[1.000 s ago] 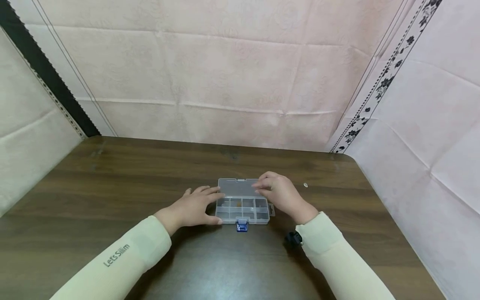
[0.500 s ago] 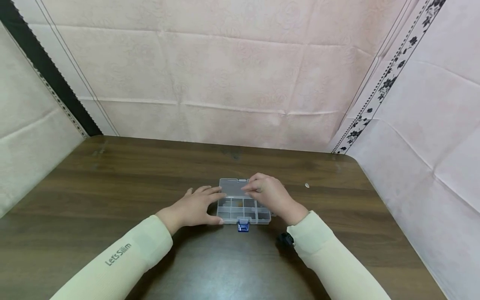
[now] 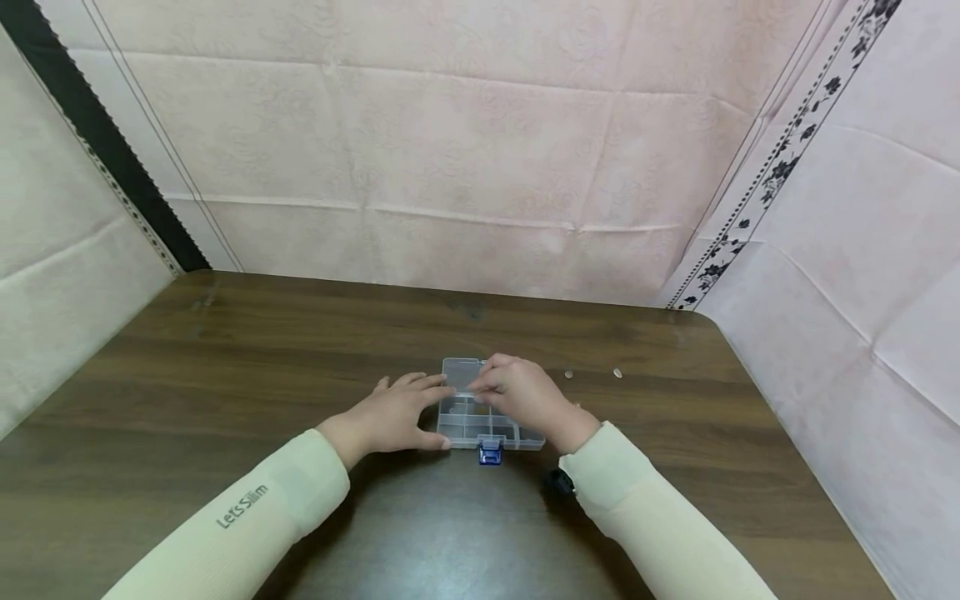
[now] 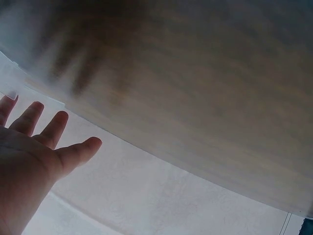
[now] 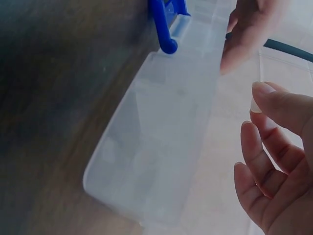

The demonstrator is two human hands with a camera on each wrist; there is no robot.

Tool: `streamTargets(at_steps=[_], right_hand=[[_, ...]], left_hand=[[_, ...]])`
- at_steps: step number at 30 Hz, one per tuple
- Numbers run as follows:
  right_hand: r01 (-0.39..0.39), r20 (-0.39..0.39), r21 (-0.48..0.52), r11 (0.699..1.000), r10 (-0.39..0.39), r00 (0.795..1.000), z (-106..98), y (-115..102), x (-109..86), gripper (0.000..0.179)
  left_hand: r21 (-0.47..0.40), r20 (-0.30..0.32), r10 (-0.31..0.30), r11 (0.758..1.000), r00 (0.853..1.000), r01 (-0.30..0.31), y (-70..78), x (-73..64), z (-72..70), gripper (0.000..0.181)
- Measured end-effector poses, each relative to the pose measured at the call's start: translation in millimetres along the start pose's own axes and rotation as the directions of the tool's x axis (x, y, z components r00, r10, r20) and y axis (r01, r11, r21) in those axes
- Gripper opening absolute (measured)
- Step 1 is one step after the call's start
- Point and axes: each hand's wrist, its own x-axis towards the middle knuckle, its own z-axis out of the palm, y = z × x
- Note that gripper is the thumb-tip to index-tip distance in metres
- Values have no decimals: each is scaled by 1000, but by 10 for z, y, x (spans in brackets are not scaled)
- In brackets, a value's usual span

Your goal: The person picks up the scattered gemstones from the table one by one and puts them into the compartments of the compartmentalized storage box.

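Note:
A clear plastic compartment box (image 3: 465,431) lies on the table with its lid (image 3: 459,372) folded back and its blue latch (image 3: 490,454) toward me. My left hand (image 3: 390,417) rests at the box's left side, fingers spread and straight, thumb at the near corner. Over the middle of the box, my right hand (image 3: 521,398) pinches a small whitish piece (image 5: 255,106) between thumb and forefinger; its kind is too small to tell. In the right wrist view the box's side (image 5: 151,137) and blue latch (image 5: 164,24) show. The right hand covers part of the compartments.
Two small pale pieces, a nearer one (image 3: 568,374) and one farther right (image 3: 617,372), lie on the brown wooden table (image 3: 300,333) right of the box. Pale cloth (image 3: 450,150) hangs behind the table. A dark band sits on the right wrist.
My right hand has moved left across the box, uncovering a small piece on the table that it hid before. The left hand keeps its place at the box.

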Motion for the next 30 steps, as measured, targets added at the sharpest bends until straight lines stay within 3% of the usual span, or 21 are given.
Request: streamTargets(at_steps=[17, 30], right_hand=[[68, 70, -10, 998, -67, 995, 121, -74, 111, 17], [98, 81, -39, 994, -94, 992, 168, -93, 165, 16]], left_hand=[[-17, 12, -7, 1000, 1000, 8, 24, -21, -31, 78], [-9, 19, -19, 1000, 1000, 19, 26, -25, -31, 77]])
